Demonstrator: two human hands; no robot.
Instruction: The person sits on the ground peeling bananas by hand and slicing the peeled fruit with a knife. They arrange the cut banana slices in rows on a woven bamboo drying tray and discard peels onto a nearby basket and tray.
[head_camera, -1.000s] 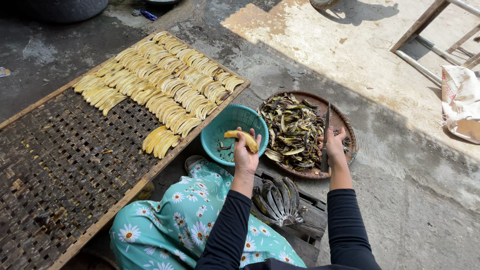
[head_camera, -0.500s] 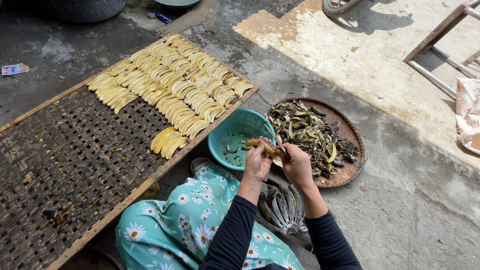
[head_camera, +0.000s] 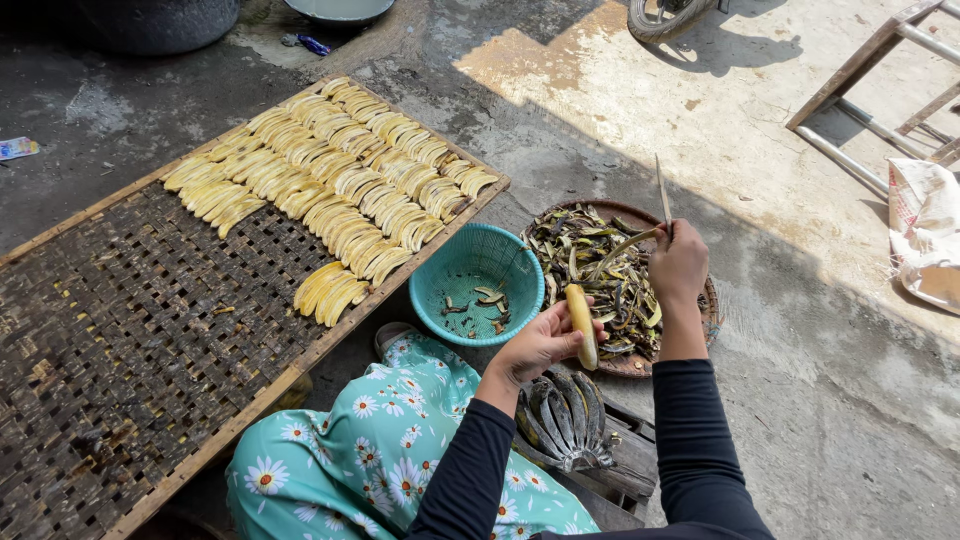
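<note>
My left hand (head_camera: 535, 345) holds a peeled yellow banana (head_camera: 582, 325) upright over the edge of a round brown tray (head_camera: 700, 330) heaped with dark peels (head_camera: 590, 265). My right hand (head_camera: 678, 265) is raised above that tray, gripping a thin knife (head_camera: 661, 190) whose blade points up, and pulling a long strip of peel (head_camera: 620, 250) away from the banana. A teal plastic basket (head_camera: 478, 285) with a few scraps inside sits just left of the hands. A bunch of dark unpeeled bananas (head_camera: 565, 410) lies below my left wrist.
A large woven bamboo rack (head_camera: 120, 350) stretches to the left, with rows of peeled banana slices (head_camera: 340, 190) on its far part. A wooden frame (head_camera: 880, 90) and a white sack (head_camera: 925, 235) stand at the right. A dark basin (head_camera: 150, 20) is at top left.
My hands were together at the banana over the basket and tray; now my right hand has lifted up and right, drawing a peel strip off. The left hand has dropped slightly with the banana.
</note>
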